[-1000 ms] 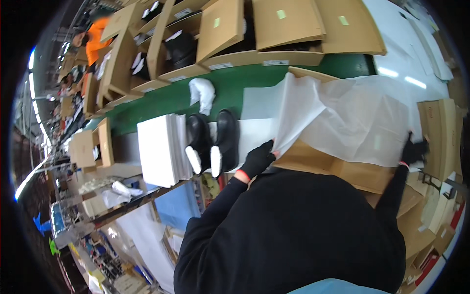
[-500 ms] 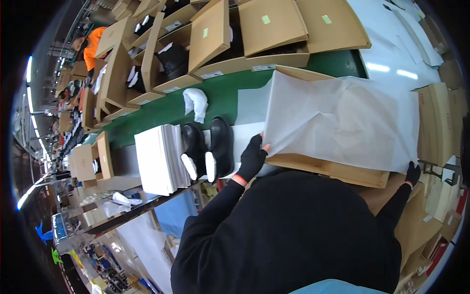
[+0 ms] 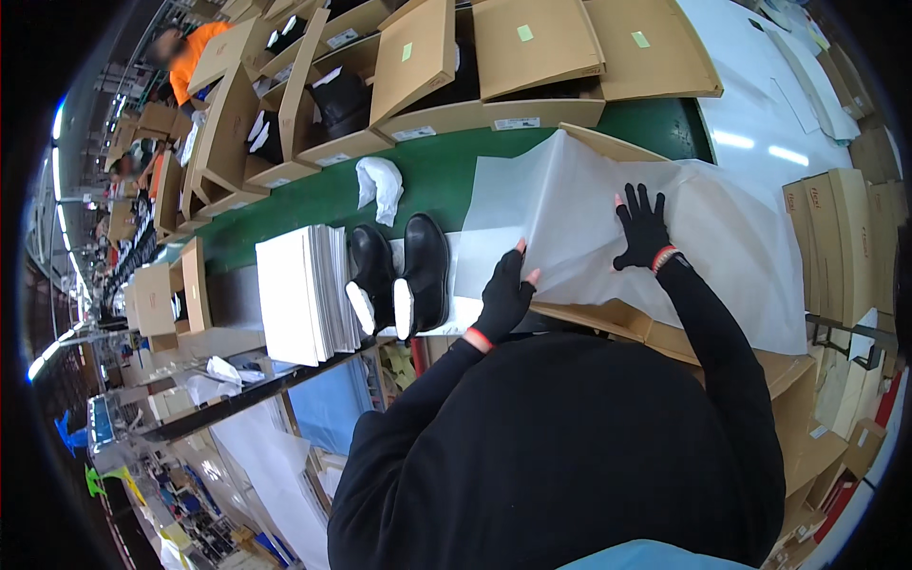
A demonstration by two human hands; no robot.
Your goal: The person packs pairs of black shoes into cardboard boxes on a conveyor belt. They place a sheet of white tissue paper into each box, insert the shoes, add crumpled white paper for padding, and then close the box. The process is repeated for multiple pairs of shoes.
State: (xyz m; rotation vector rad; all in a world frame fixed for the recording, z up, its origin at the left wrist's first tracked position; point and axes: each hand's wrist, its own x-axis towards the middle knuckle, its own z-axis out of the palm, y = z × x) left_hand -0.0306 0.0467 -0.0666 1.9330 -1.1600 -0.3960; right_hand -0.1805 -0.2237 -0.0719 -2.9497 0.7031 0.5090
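Note:
A sheet of white tissue paper (image 3: 741,242) lies over an open cardboard box (image 3: 622,321) and hangs past its edges. My right hand (image 3: 646,226), in a black fingerless glove, rests on the sheet with fingers spread, pressing it down inside the box. At the box's left side is my left hand (image 3: 505,296), gloved alike, its thumb and forefinger apart against the paper. To its left, a pair of black ankle boots (image 3: 423,271) with white paper in their openings lies on the table. A white wad of crumpled paper (image 3: 382,188) sits beyond them.
Left of the boots stands a stack of white sheets (image 3: 293,294). Open shoe boxes (image 3: 408,81) with black boots line the far side of the green conveyor belt (image 3: 442,161). Flattened cartons (image 3: 836,247) stand at right. A person in orange (image 3: 198,59) is far left.
My right hand has moved left from the paper's far right corner onto its middle, and the paper now sinks into the box. The left hand's fingers have spread at the left edge.

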